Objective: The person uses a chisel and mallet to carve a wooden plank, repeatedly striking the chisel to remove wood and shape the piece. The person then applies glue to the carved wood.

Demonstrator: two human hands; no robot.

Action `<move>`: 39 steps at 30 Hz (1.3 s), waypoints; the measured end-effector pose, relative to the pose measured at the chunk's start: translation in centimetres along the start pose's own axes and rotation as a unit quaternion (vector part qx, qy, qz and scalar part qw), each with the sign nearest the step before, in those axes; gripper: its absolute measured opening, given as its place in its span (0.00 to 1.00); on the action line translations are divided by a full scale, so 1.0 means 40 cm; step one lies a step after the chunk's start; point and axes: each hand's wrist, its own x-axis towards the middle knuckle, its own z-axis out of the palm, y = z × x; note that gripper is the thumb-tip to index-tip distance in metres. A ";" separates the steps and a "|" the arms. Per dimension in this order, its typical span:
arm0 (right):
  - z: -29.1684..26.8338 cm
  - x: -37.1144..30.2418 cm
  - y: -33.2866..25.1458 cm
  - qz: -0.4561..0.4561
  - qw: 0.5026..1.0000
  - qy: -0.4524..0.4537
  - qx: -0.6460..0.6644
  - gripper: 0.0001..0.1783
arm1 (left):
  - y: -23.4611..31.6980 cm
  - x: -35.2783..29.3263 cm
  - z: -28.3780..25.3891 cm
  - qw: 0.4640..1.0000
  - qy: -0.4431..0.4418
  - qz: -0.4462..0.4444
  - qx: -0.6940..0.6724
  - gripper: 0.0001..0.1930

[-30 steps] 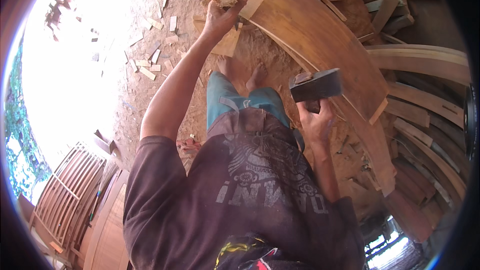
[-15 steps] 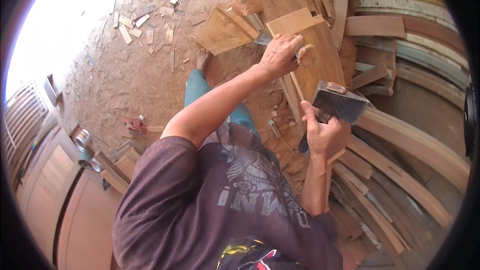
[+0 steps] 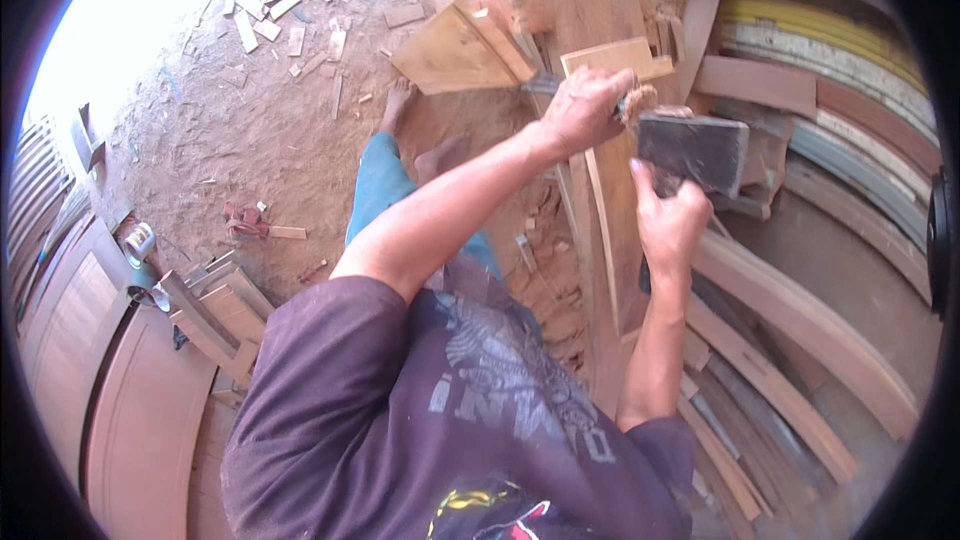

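Observation:
My left hand (image 3: 585,110) is closed round a chisel, its grey blade (image 3: 542,84) showing on the left and its frayed, mushroomed handle end (image 3: 640,100) on the right. Closed on a hammer, my right hand (image 3: 672,220) is lower and to the right. The hammer's broad, dark, block-like head (image 3: 692,153) is close to the chisel's handle end; most of its handle is hidden. Beneath both hands lies a long wooden board (image 3: 620,205). A short light wood piece (image 3: 606,56) rests across it, just beyond my left hand. Where the chisel tip touches is unclear.
A tapered wooden piece (image 3: 455,52) lies beside my foot (image 3: 398,105). Offcuts (image 3: 246,30) litter the sandy floor at the far left. Long planks (image 3: 800,305) are stacked along the right. Door-like panels (image 3: 150,420) and a can (image 3: 138,243) are at the left.
The hammer has risen and moved right, closer to the chisel's handle end, its head turned more broadside. My left hand has shifted slightly right with the chisel. The whole view has moved a little.

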 end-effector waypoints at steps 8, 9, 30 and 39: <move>0.006 0.039 0.006 -0.028 0.999 0.040 0.011 0.14 | -0.012 0.026 0.005 1.000 -0.005 -0.021 0.001 0.22; 0.011 0.046 0.010 -0.059 0.997 -0.006 -0.038 0.14 | -0.009 0.029 0.010 1.000 0.006 -0.025 -0.009 0.21; 0.011 0.075 0.049 -0.054 0.991 -0.021 -0.121 0.19 | -0.014 0.048 0.006 0.999 -0.039 -0.021 -0.002 0.20; -0.034 0.098 -0.025 0.014 0.997 0.068 0.040 0.12 | -0.009 0.023 0.011 0.999 -0.042 -0.027 0.009 0.22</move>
